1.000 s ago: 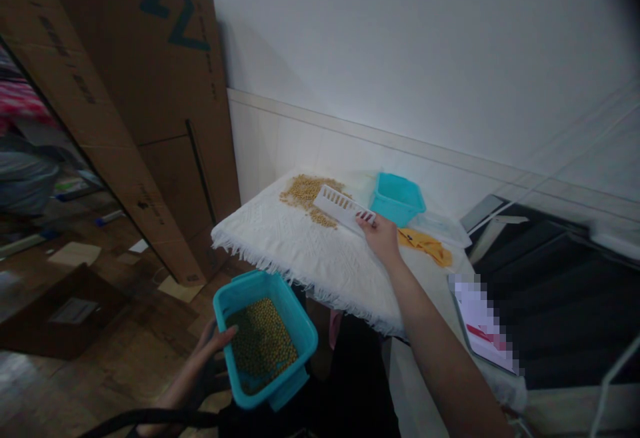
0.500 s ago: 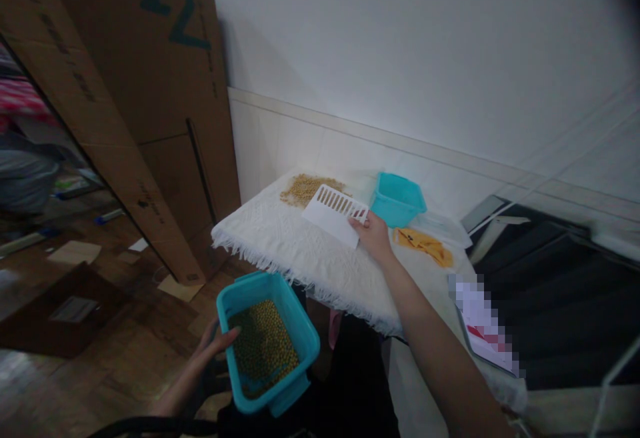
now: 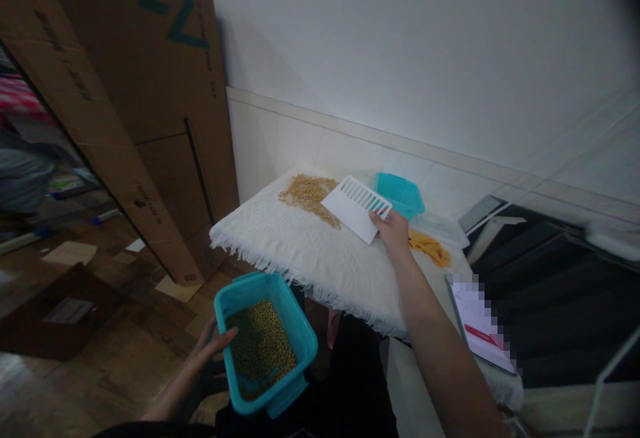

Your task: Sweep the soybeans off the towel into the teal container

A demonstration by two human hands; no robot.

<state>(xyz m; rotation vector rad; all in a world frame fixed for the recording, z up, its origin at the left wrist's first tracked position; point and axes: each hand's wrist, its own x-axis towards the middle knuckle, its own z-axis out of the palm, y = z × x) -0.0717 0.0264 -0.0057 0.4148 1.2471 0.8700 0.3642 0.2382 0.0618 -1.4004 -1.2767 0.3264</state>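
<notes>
My left hand grips the left rim of a teal plastic basket, thumb over the edge and fingers outside. Soybeans cover the bottom of this basket, which hangs below the table's front edge. In my right hand is a flat white slotted scraper, pinched at its right end above the table. Left of the scraper, a loose heap of soybeans lies on the white fringed tablecloth, with a trail running toward the front.
A second teal basket stands behind my right hand. Beside it lie a yellow cloth and a clear plastic item. A tablet rests at the table's right edge. One tall cardboard box stands on the left by the wall.
My right hand has moved the scraper right and slightly back, away from the heap. More of the soybeans now show, including the trail toward the front. My left hand and basket hardly move.
</notes>
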